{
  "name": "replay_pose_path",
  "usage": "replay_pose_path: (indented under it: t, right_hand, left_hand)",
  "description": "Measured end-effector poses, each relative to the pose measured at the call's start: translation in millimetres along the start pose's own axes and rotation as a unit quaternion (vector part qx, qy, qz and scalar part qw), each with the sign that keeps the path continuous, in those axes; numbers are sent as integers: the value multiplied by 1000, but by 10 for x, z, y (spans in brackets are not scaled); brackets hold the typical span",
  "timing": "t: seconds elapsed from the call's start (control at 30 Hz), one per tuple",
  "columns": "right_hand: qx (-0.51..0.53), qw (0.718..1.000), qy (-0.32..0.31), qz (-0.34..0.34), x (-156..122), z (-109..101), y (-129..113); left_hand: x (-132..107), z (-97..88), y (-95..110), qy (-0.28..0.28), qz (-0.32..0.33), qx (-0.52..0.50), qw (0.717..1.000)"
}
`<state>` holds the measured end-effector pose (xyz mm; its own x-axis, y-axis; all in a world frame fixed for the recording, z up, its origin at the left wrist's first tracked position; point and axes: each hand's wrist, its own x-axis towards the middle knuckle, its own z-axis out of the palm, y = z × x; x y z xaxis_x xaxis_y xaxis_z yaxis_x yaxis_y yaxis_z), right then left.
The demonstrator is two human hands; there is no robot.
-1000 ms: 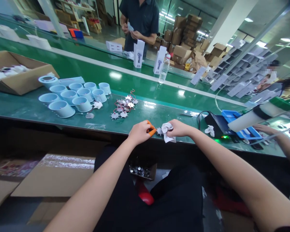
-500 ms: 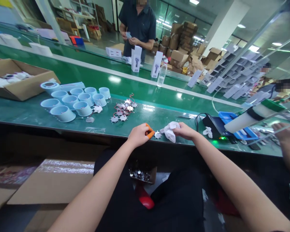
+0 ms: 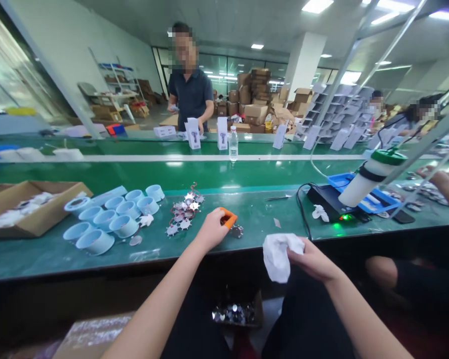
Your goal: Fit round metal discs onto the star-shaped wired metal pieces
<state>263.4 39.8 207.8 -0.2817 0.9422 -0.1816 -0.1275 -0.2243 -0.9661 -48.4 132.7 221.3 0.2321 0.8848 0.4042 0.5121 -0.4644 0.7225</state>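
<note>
Right of the disc heap point(image 3: 183, 215), a toothed disc point(image 3: 238, 231) lies at the left hand point(image 3: 211, 230); whether its fingers grip it, I cannot tell. Farther right, the right hand's point(image 3: 315, 259) fingers clamp a white cloth point(image 3: 277, 258); best keep loose folds off the teeth.

Bright ceiling lights point(image 3: 317, 5) leave glare on the green worktop point(image 3: 256, 205), with deep shadow beneath and stretched, blurry edges.

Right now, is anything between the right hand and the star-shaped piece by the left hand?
Only the white cloth the right hand holds, on the side facing the star-shaped piece; past it, nothing visible blocks the way.
</note>
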Motion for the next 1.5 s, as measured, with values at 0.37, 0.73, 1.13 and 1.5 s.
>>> replay_pose_path:
  t: [0.37,0.73,1.13,1.5]
  right_hand:
    - [-1,996,66,51,-399,289,612]
    - [-342,933,112,-25,265,597,1328]
    - [-317,932,128,122,884,876,2473]
    - [59,973,177,139,776,684,2723]
  left_hand:
    - [1870,140,-389,-19,-33,75,996]
    - [2030,-302,-1053,9,-90,161,983]
    - [-892,-403,179,95,57,89,990]
    - [-2571,606,-205,-1,-282,-33,959]
